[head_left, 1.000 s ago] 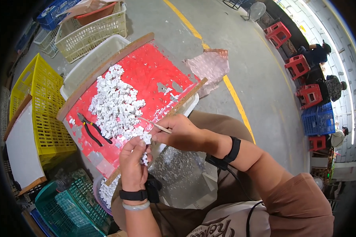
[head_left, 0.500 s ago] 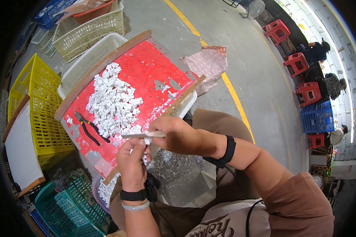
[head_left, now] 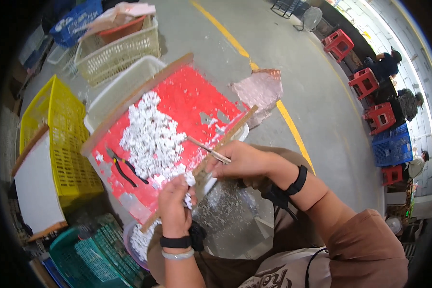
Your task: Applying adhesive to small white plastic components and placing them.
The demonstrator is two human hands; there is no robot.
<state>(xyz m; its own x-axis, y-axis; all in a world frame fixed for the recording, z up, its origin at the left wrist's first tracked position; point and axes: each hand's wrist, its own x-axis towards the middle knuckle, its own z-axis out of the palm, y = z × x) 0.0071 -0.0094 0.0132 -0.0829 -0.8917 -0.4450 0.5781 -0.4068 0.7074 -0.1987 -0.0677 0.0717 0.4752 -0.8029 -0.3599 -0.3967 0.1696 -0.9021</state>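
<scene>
My left hand (head_left: 174, 205) is closed on small white pieces (head_left: 190, 179) at the near edge of the red board (head_left: 187, 98); one shows above the thumb and more hang beside the palm. My right hand (head_left: 242, 162), to its right, grips a thin knife (head_left: 204, 145) by its pale handle. The blade points up and left over the board, apart from the pieces in my left hand. A heap of white pieces (head_left: 151, 134) covers the board's left and middle. Pliers (head_left: 122, 168) with black and yellow handles lie left of the heap.
Wooden strips (head_left: 144, 96) edge the board, which rests over a white tub (head_left: 103, 103). Yellow (head_left: 62, 144) and green (head_left: 89, 254) crates stand at my left. A bowl of white pieces (head_left: 141, 245) sits near my left knee. Scraps (head_left: 225, 211) litter the floor below. People (head_left: 386, 65) sit far right.
My right hand has drawn the knife away to the right from the pieces in my left hand, and its blade now slants up-left. The whole view has shifted slightly.
</scene>
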